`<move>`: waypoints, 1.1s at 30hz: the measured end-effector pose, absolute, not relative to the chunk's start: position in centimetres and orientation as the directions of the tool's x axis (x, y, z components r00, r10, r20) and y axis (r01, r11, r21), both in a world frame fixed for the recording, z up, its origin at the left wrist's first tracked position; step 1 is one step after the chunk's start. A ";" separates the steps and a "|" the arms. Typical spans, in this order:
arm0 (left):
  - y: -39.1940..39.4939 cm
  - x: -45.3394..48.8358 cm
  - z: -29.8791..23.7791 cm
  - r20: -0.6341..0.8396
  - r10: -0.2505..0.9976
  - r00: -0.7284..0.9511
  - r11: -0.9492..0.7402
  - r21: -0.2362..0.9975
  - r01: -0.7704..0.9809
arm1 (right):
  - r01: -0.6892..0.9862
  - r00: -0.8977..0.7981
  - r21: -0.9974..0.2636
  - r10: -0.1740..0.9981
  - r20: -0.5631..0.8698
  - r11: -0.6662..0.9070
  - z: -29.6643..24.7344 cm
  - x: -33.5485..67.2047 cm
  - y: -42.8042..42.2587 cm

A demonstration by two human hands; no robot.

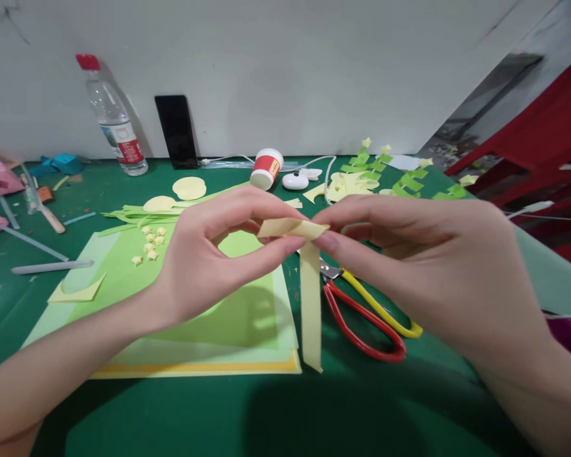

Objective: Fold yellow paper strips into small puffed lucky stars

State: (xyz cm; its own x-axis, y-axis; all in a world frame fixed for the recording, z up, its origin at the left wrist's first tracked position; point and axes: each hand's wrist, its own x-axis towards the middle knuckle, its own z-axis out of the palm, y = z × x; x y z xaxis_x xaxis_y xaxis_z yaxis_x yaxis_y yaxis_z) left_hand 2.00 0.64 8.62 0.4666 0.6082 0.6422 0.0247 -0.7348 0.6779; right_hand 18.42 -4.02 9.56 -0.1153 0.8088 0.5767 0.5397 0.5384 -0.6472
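Note:
A pale yellow paper strip (311, 304) is bent at its top, with a short end pointing left and a long tail hanging down. My left hand (219, 247) pinches the bent part between thumb and fingers. From the other side my right hand (423, 254) pinches the same fold, so the fingertips of both hands nearly meet. Beneath my right hand lie scissors (366, 317) with one red and one yellow handle, their blades partly hidden. Several small folded paper stars (150, 244) rest on stacked green paper sheets (238, 317) under my left hand.
Against the wall stand a water bottle (117, 120) and a black phone (176, 131). A paper cup (266, 168) lies tipped near a white earphone case (295, 181). Green paper strips with stars (409, 181) spread at the back right. A craft knife-like tool (47, 216) lies left.

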 end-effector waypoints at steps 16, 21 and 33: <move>0.2 2.0 9.2 0.532 0.683 0.500 -0.637 0.769 0.053 | 0.599 -0.088 -0.560 0.742 0.665 0.573 9.3 18.2 -4.2; 0.3 1.8 9.1 0.488 0.722 0.490 -0.583 0.811 0.050 | 0.502 -0.083 -0.680 0.812 0.577 0.535 9.5 18.4 -4.1; 0.5 1.9 9.0 0.379 0.796 0.472 -0.406 0.912 -0.047 | 0.432 -0.192 -0.806 0.914 0.358 0.406 9.9 19.1 -3.8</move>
